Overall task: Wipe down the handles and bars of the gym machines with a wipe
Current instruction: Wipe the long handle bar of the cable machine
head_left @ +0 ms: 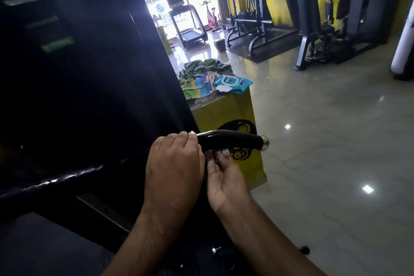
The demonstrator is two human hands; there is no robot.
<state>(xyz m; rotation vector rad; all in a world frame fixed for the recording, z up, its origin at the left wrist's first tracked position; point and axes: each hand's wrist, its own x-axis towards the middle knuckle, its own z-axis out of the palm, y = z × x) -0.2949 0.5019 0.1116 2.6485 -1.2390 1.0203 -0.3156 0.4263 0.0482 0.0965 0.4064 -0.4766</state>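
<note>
Head view (only one given): a black, curved, rubber-sleeved handle (235,140) w/ a chrome end cap (264,142) is seen sticking out to the right from a dark machine frame (89,96). The handle's inner end is gripped from above by the left hand (174,159). Its fingers are curled over the bar, thumb laid on top, prob. to steady the handle for rubbing.

The right hand (225,178) is held palm-up just under the grip. Its fingertips (220,159) are pinched together on a small white scrap, judged to be the wipe (224,152), which is set against the handle's underside. Most of the wipe is hidden by fingers, so its fold can't be told. The underside is approached from below, presumably because the top is taken up by the other hand.

Beyond the handle, a yellow box-shaped stand (224,114) is set on the glossy tiled floor (324,141). Near its top's right edge a teal soft pack of wipes (231,82) is laid, flap seemingly open, prob. placed there for quick refills. A striped multicolour towel (197,78) is heaped along the top's left side, touching the pack.

Step judged: underside of this handle is in hand. How much of the grip is done can't be told. Other grey-black machines (313,29) in the bg are presumably left to do.
</note>
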